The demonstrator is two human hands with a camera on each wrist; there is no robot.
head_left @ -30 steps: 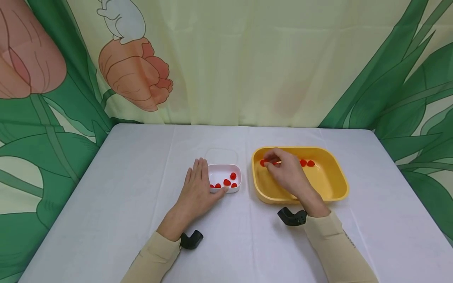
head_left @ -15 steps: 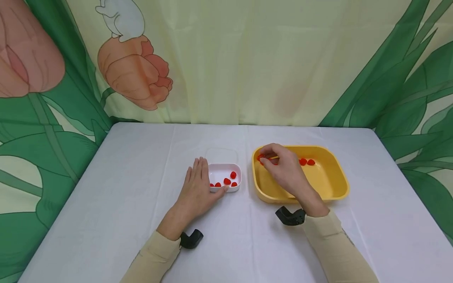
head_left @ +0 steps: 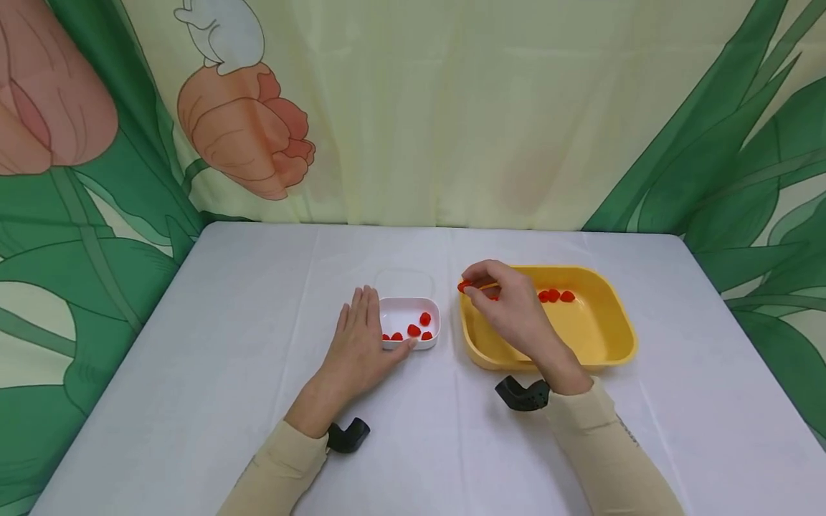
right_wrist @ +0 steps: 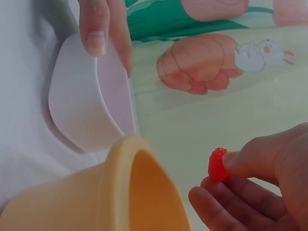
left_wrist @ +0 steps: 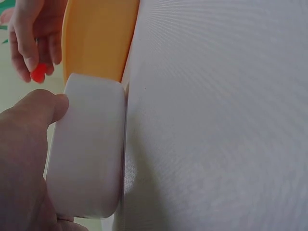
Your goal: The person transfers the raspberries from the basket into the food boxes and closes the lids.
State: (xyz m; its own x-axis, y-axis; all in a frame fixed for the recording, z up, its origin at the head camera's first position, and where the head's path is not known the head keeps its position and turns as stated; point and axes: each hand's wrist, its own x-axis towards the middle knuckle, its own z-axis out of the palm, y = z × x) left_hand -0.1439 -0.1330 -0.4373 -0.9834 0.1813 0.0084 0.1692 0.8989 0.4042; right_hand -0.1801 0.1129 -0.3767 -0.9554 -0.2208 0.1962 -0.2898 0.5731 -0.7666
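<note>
Right-hand fingertips (right_wrist: 215, 186), red berry (right_wrist: 218, 164) pinched between

Berry-shaped pieces (head_left: 553, 295) are plain bright red, the tub (head_left: 600, 333) solid yellow, the small box (left_wrist: 86, 144) white outside and faintly pink inside. Tablecloth (head_left: 193, 344) is plain white, sleeves (head_left: 287, 459) plain beige, wrist mounts (head_left: 349, 436) black. Backdrop (head_left: 452, 107) is pale cream-yellow, printed with big green leaves (head_left: 742, 165), peach-pink flowers (head_left: 235, 129) with darker outlines, and a white rabbit (head_left: 235, 36).
</note>
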